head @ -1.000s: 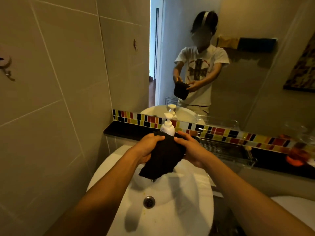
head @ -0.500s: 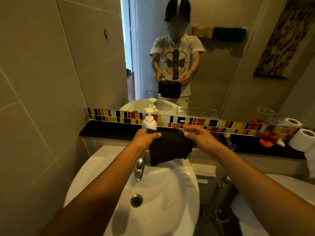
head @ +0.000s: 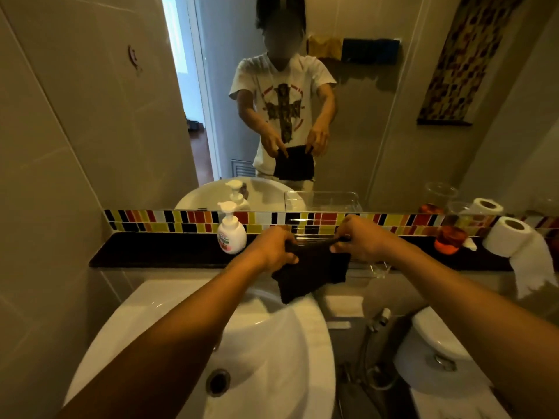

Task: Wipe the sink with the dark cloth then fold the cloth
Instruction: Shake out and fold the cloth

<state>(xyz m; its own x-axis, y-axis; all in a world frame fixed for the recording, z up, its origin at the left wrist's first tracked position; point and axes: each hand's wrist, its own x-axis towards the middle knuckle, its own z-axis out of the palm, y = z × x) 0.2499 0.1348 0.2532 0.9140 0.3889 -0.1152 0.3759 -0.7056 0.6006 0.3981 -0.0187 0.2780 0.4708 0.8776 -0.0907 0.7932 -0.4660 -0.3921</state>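
Cloth (head: 311,267) hangs in the air above the back rim of the sink (head: 266,343), and you hold it by its top edge with both hands. Your left hand (head: 272,249) pinches the top left corner, fingers curled tight around the fabric. Your right hand (head: 360,240) pinches the top right corner between thumb and fingertips, pulling the edge taut between the two hands. Below that edge the cloth droops in a doubled, uneven shape, with its lowest corner hanging over the sink's back edge, apart from the basin. The drain (head: 217,382) sits well below the cloth, toward the front of the sink. Behind the sink runs a dark ledge (head: 157,252), where a soap pump (head: 231,234) stands just left of your left hand. A clear tray (head: 375,267) sits on the ledge behind and to the right of the cloth. Farther right of the sink along the ledge stand a toilet roll (head: 511,237) and an orange cup (head: 450,240). The mirror (head: 378,116) above the ledge shows the cloth held flat between both hands.
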